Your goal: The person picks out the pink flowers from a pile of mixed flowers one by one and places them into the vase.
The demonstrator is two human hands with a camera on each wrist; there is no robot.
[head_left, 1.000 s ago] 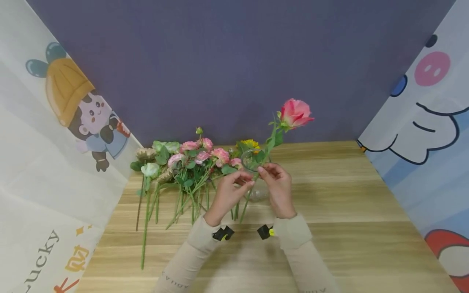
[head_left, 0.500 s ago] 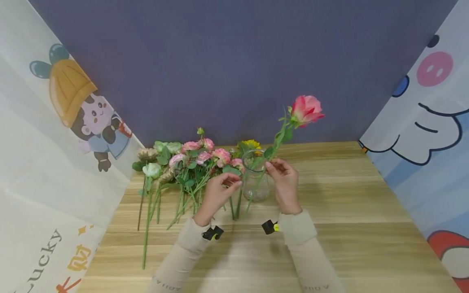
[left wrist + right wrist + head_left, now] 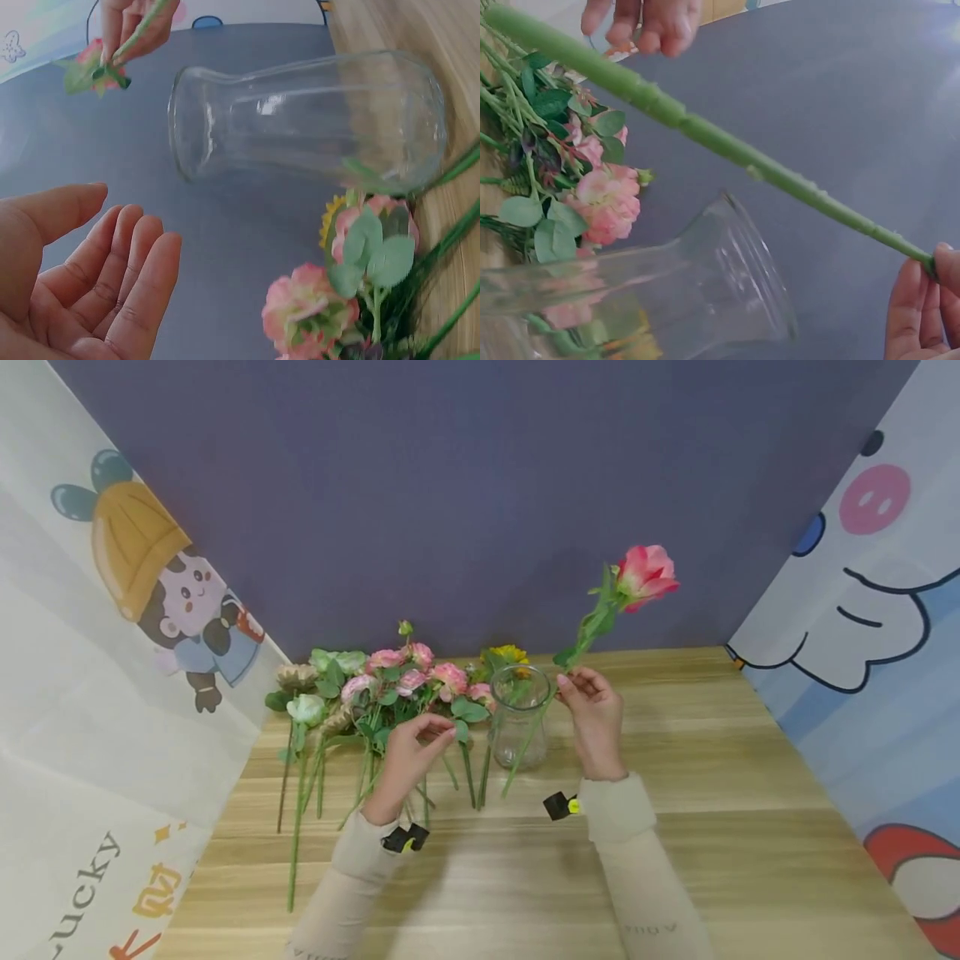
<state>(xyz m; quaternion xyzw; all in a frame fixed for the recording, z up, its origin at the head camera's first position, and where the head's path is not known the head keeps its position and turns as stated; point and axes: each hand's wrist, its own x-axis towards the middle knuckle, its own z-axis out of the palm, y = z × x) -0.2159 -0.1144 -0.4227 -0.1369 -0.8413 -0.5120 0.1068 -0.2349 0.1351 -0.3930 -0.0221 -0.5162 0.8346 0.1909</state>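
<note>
The right hand [image 3: 598, 727] pinches the pink rose [image 3: 646, 578] just right of the glass vase [image 3: 507, 737], its stem [image 3: 529, 743] slanting near-left outside it; the left hand [image 3: 408, 760], farther off, parts thumb from fingers, empty.

A dark blue-grey wall [image 3: 480, 485] rises behind a wood-grain table [image 3: 720, 877]. The left curtain [image 3: 45, 652] bears a cartoon figure [image 3: 183, 589] in an orange hat, above the word "Lucky" [image 3: 86, 893]. On the right curtain [image 3: 881, 743], a pink snout [image 3: 875, 499] sits above a red shape [image 3: 885, 850].
</note>
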